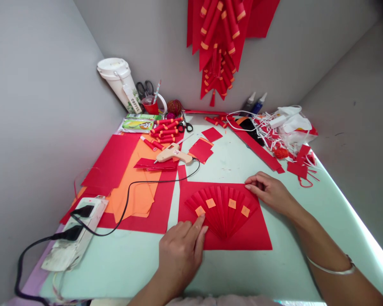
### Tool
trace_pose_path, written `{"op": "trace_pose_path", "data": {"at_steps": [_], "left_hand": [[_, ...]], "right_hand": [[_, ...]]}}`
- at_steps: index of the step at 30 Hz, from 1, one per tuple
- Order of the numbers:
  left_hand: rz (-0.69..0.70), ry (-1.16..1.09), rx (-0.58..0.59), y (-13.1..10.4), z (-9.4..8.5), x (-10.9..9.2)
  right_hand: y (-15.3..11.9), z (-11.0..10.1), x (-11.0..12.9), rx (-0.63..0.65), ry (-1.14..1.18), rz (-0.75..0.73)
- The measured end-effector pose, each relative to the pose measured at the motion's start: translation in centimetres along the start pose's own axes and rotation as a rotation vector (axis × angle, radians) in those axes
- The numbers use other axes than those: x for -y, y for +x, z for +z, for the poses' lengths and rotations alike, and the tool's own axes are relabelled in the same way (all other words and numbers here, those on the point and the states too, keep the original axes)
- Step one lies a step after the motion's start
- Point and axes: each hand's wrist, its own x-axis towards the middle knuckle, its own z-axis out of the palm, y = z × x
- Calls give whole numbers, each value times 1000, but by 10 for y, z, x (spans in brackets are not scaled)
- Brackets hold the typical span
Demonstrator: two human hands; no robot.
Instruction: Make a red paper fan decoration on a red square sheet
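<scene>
A red pleated paper fan [223, 202] lies spread on a red paper sheet [255, 240]. Several small orange squares, one of them this orange square [232, 204], sit in an arc across its pleats. My left hand [181, 250] rests at the fan's lower left; its index fingertip presses the leftmost square [200, 211], the thumb is apart and the other fingers are bent. At the sheet's upper right edge, my right hand [268, 189] has thumb and fingers closed together on the sheet's edge, just beside the fan.
A glue gun [174, 154] lies beyond the fan, its cord running to a power strip [79, 238] at left. Around it are orange sheets [137, 191], red paper rolls [166, 131] and scissors [185, 126]. Paper shreds [268, 127] heap at back right; paper firecrackers [218, 25] hang above.
</scene>
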Motion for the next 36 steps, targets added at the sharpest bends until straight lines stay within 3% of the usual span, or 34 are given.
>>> {"op": "trace_pose_path", "data": {"at_steps": [14,36], "left_hand": [[-11,4,19,1,0,0],[-33,-72,-55,-2,-5,3]], "right_hand": [[0,-1,2,-5,-12,-4],[0,-2,3,-15,-7,-13]]}}
